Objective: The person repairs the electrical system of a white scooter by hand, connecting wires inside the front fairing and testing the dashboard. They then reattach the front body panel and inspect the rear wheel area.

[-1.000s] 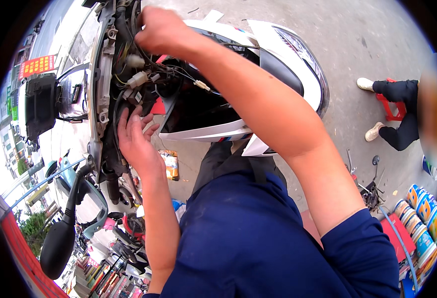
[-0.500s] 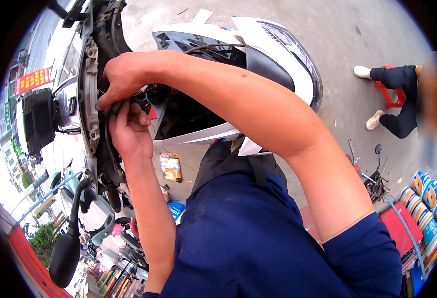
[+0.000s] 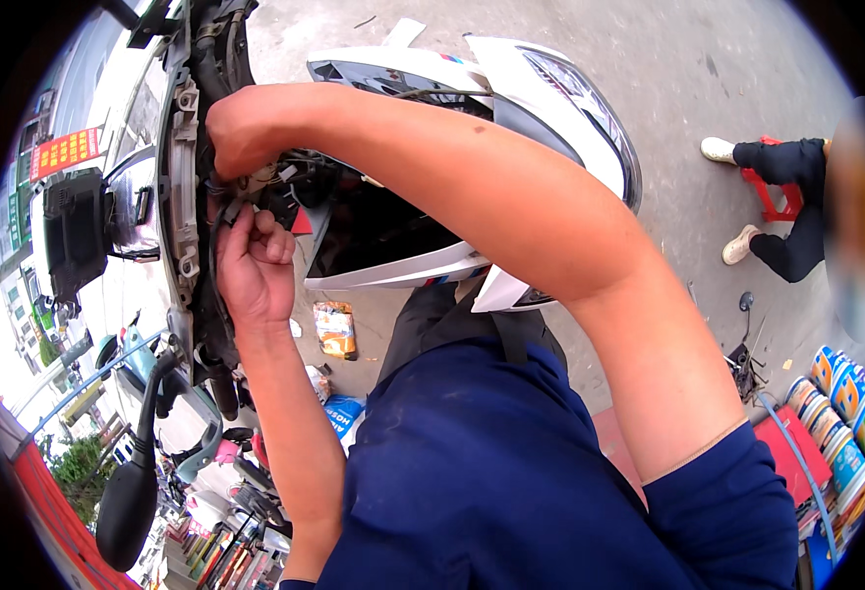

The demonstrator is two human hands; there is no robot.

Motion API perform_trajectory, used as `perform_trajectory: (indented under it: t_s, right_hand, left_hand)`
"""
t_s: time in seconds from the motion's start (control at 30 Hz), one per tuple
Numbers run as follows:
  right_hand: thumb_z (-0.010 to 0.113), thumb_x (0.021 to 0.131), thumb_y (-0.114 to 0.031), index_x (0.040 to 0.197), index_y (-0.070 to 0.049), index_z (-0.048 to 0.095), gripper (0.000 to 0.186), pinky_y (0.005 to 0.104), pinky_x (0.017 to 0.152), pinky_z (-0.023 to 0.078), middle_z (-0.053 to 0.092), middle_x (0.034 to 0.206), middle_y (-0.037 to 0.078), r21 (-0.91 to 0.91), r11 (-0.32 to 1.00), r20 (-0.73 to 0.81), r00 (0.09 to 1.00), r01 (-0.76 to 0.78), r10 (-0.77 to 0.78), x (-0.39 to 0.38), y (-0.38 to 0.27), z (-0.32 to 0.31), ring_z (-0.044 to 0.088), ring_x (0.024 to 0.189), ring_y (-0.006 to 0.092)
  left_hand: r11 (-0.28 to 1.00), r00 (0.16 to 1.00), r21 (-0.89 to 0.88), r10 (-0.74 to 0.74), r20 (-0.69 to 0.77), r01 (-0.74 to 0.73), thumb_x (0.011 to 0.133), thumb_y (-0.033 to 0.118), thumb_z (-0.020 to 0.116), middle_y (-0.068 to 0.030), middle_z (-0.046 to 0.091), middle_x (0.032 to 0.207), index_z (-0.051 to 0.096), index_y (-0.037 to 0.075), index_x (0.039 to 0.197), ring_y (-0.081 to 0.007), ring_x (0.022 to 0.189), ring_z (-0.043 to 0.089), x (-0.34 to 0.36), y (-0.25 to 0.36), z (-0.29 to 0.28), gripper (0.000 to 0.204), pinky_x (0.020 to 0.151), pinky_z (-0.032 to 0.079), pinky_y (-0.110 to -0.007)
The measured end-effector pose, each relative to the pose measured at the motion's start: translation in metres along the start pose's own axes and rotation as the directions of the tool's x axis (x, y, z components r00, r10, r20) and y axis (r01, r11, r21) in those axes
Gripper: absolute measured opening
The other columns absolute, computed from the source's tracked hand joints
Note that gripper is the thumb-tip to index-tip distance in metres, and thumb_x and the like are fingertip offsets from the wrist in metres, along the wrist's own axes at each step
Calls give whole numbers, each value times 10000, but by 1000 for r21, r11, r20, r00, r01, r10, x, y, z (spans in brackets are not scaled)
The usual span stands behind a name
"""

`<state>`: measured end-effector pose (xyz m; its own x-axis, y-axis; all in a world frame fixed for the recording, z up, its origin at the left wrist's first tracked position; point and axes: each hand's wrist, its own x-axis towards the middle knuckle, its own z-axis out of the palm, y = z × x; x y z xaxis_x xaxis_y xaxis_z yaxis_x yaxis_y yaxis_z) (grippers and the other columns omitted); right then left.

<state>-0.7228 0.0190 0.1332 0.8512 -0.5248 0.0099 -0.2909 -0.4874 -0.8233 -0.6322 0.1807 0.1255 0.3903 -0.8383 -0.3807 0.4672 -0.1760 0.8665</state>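
Observation:
The scooter's exposed handlebar frame (image 3: 185, 157) stands upright on the left of the view, with dark cables and pale connectors (image 3: 290, 172) beside it. My right hand (image 3: 251, 133) reaches in at the top of this wiring, back of the hand up, fingers bent down among the parts; what they grip is hidden. Just below it, my left hand (image 3: 256, 270) is turned palm up with curled fingers, its thumb and forefinger closed on a small dark wiring piece (image 3: 236, 209). My right forearm crosses over the white front fairing (image 3: 605, 118) with its black inner panel (image 3: 369, 236).
A black mirror (image 3: 128, 516) sticks up at lower left, by parked scooters (image 3: 197, 433). At right, another person's legs (image 3: 786, 256) rest by a red stool (image 3: 784, 202). Paint buckets (image 3: 840, 442) and a red box (image 3: 796, 447) stand lower right. An orange package (image 3: 334, 329) lies on the ground.
My right hand has come down from high in the wiring to beside my left hand, then risen slightly. My left hand's spread fingers have curled closed, slightly further left.

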Motion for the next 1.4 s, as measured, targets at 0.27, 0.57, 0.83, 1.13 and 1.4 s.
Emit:
perform_trajectory:
  t_s: [0.27,0.57,0.83,1.13,1.4]
  right_hand:
    - [598,791,-133,917,-119,715,172,388,709,528,696,943,76,-426,878,136,975,218,-176,-3,-14,2,666,881,286]
    - [665,752,-252,853,-143,697,152,367,750,516,661,858,58,-590,766,-173,886,257,-430,3,7,17,579,984,263]
    - [699,777,-362,854,-11,682,359,418,705,529,681,836,167,-114,992,-233,972,-54,26,-49,9,1,669,815,344]
    - [708,785,-252,955,5,671,311,388,689,525,666,769,208,-29,994,-162,982,-106,100,26,-1,18,667,740,338]
    - [634,811,-218,1004,-44,679,264,399,775,510,684,926,161,35,996,-102,991,86,-82,-4,10,21,636,883,366]
  left_hand:
    - [909,990,409,120,-75,-79,894,75,524,-52,543,675,434,110,1250,-108,401,413,-5,-1,3,369,379,320,-243]
    - [390,863,920,453,-226,36,955,176,424,-81,575,674,404,43,1249,-151,415,540,-15,-13,3,323,364,355,-253]
    - [673,807,719,516,-286,-175,996,233,438,-100,580,693,421,24,1197,-138,447,547,-8,-30,-3,290,387,377,-239]
    - [688,742,676,592,-314,-263,975,250,517,-107,600,823,536,-14,934,-160,699,592,-27,-42,-8,268,619,498,-265]
    - [838,761,478,484,-431,-262,996,249,344,-159,606,886,491,-20,917,-218,759,599,-33,-39,-3,317,679,493,-306]
